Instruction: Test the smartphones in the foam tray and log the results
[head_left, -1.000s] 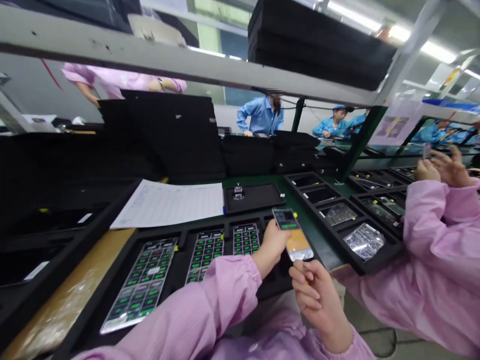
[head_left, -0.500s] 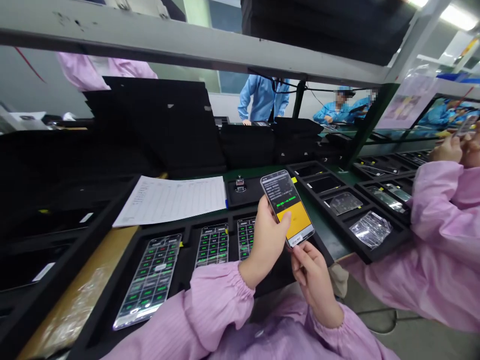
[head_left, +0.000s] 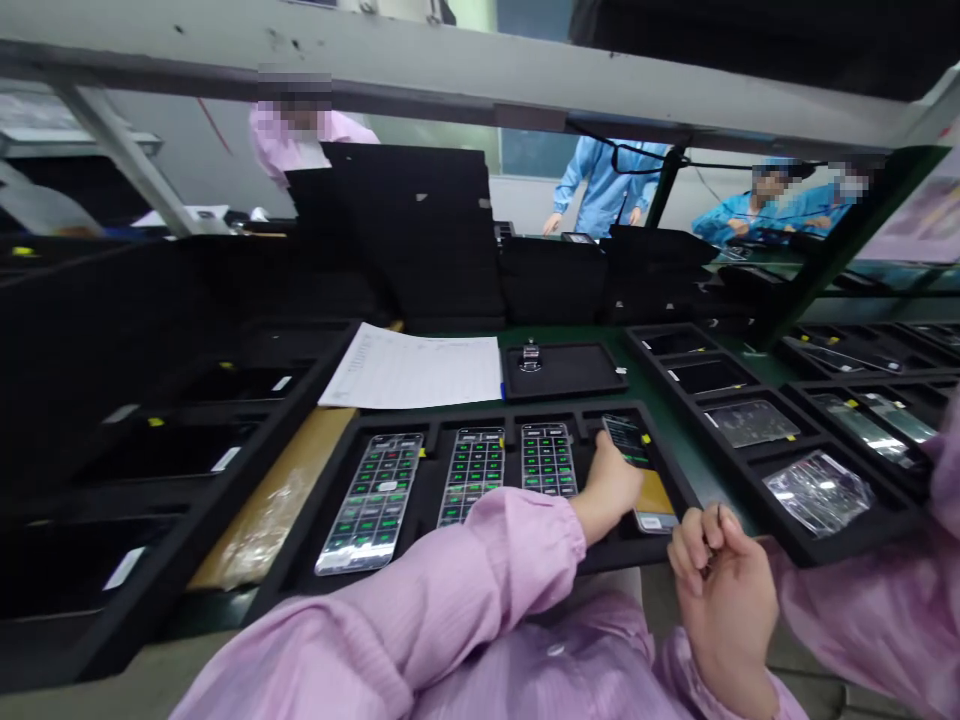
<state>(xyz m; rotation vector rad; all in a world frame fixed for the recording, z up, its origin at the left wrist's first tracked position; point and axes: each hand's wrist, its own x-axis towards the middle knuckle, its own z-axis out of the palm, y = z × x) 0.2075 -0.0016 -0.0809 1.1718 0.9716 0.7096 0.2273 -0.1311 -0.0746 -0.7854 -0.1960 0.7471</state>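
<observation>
My left hand (head_left: pixel 611 487) is closed around the left side of a smartphone (head_left: pixel 651 490), which lies in the rightmost slot of a black foam tray (head_left: pixel 679 465). Dark text and a yellow block show on the phone's screen; my fingers hide part of it. Beside the tray's right front corner, my right hand (head_left: pixel 724 590) is raised with its fingers curled in, and I see nothing in it. Three more phones sit in the same tray: a left phone (head_left: pixel 371 503), a middle phone (head_left: pixel 472 470) and a right phone (head_left: pixel 547 460), each with a grid of green labels on screen.
Behind the tray lie a printed sheet (head_left: pixel 420 370) and a small black tray (head_left: pixel 577 370) with a little metal clip-like part (head_left: pixel 530 356). Trays of phones and wrapped panels (head_left: pixel 817 490) stand right. Black foam stacks (head_left: pixel 405 250) rise behind. A co-worker's pink sleeve (head_left: pixel 855 610) is close on the right.
My left hand has brought the smartphone down into the tray's right slot. My right hand has let go of its lower edge and moved right. The view has turned left.
</observation>
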